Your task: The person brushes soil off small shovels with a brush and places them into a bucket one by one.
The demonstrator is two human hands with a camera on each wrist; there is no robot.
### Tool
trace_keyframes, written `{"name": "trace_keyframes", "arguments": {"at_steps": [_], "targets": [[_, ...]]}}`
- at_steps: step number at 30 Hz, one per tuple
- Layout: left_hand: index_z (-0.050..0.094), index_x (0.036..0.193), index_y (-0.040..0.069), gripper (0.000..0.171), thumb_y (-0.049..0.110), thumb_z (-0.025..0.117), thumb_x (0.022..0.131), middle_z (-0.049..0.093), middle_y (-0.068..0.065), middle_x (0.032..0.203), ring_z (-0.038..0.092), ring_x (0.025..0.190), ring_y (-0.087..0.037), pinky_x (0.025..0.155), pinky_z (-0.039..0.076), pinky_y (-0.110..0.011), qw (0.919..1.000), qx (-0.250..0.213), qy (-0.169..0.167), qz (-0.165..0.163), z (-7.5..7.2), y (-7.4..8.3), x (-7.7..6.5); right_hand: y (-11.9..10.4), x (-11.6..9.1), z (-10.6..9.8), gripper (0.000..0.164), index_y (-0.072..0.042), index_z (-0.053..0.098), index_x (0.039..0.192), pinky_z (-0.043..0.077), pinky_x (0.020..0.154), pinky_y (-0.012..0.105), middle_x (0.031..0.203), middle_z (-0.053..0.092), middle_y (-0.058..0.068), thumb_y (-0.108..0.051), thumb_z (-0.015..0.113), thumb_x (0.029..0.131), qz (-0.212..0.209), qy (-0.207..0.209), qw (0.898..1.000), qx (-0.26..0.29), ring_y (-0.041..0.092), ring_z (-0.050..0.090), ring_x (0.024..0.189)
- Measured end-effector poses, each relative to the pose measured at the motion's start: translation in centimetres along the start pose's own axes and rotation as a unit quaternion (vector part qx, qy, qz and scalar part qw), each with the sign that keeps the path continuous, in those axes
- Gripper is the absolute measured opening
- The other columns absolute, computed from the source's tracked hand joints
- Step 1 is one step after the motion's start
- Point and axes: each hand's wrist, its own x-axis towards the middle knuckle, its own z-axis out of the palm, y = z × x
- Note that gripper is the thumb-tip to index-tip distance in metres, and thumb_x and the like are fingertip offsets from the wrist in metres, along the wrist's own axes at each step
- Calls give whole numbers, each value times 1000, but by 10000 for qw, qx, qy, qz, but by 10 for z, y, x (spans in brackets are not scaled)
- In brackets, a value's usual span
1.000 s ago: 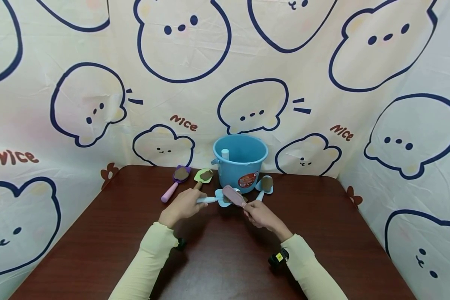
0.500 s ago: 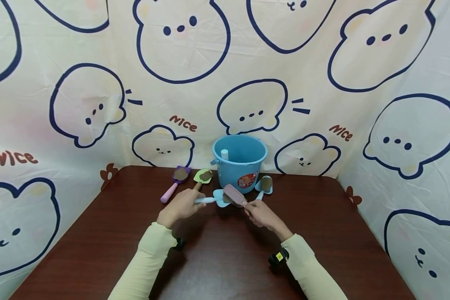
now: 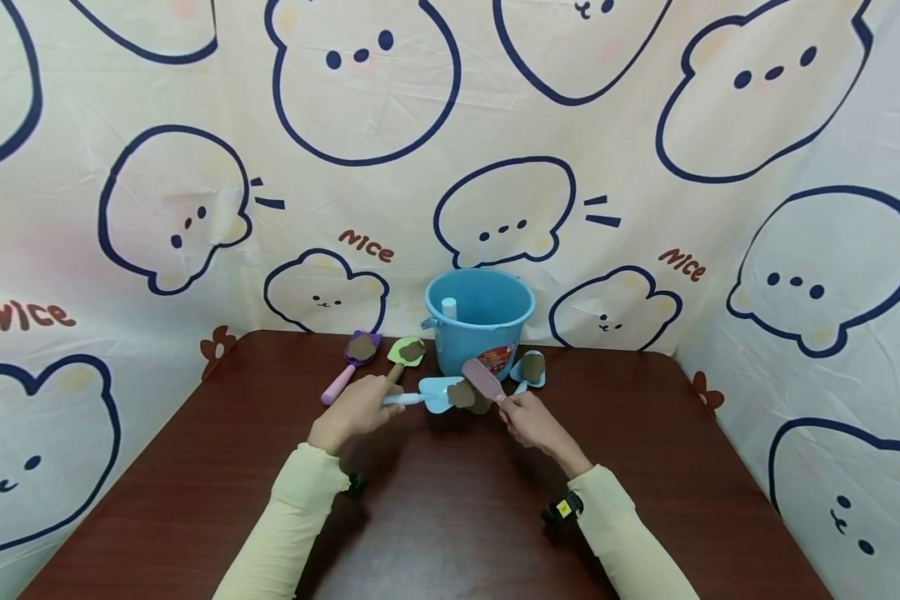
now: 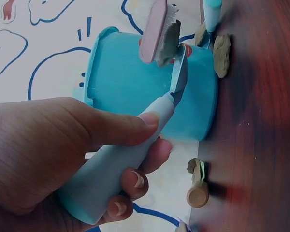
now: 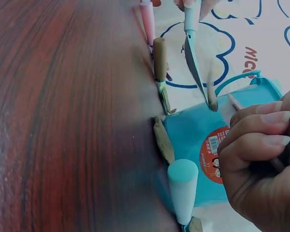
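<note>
1. Two hands work over the table [image 3: 420,517], each gripping one tool. The left hand [image 3: 354,410] has its thumb and fingers wrapped round the handle of a blue shovel [image 3: 437,394]; the right hand [image 3: 537,423] has its fingers curled round the handle of a pink brush [image 3: 482,379].

2. The shovel lies to the right of the left hand, its long axis running sideways, nearly level in the head view, blade toward the right hand. Brown clay [image 3: 461,394] sits at the blade's far end.

3. The brush slants up and leftward from the right hand, crossing the shovel's line just past the tip. In the left wrist view its bristles face the clay, close against it; whether they touch, I cannot tell.

4. The relation that counts, I judge: the clay lies between blade and bristles, nearer the right hand than the left.

5. Behind the tools stands the bucket [image 3: 457,354]. A lump [image 3: 482,407] lies on the table by its base. The purple shovel [image 3: 340,382] and green shovel [image 3: 397,350] lie left of it, the second blue shovel [image 3: 519,368] right.
</note>
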Motion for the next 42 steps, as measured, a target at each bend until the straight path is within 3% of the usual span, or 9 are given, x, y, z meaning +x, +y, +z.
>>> {"name": "trace_keyframes", "arguments": {"at_steps": [7,12,22,26,30,36,42], "targets": [[72,112,1,22,13,73,94,66,0,80,54,69,-15,66,47,-31,10000,-59,2,-56,0,0,1,-6,-2,3,57,15,52,85,24,40,25,52,35,-2,-33,38,111,-65,27,10000,18,10,26,41],[72,116,0,26,13,73,94,72,-5,94,56,75,-16,70,48,-34,9998,69,141,83,3,1,2,-12,-3,14,55,7,51,80,25,40,24,54,37,-3,-37,39,111,-126,-369,9989,262,9,27,41],[76,106,5,16,13,74,93,71,-3,91,55,72,-15,71,51,-35,9997,-114,60,-183,11,8,3,-13,-5,37,61,22,43,94,26,39,23,57,39,-3,-36,38,111,-171,-1079,9926,532,9,27,41],[76,110,5,19,14,73,94,71,-3,93,55,74,-16,75,51,-36,9996,-142,25,-250,12,10,3,-9,-3,41,56,9,46,79,25,39,23,57,39,-3,-37,38,111,-189,-1215,9907,582,9,27,41],[75,113,5,21,15,73,94,73,-4,99,56,77,-17,78,53,-37,9994,-141,4,-316,11,12,3,-4,-2,41,50,-6,48,73,25,39,24,56,38,-3,-37,38,111,-118,-1210,9909,584,8,27,42],[76,112,4,21,14,74,93,74,-6,98,58,76,-16,79,54,-39,9998,29,72,-194,9,14,3,-1,0,38,51,0,47,75,26,39,23,54,38,-3,-35,38,111,17,-986,9938,507,9,27,41],[76,108,5,17,13,74,93,71,-2,90,55,72,-15,73,52,-35,9999,65,24,-146,9,12,3,1,2,36,50,-3,49,73,25,39,24,54,36,-3,-34,39,111,75,-825,9959,376,9,26,41]]}}
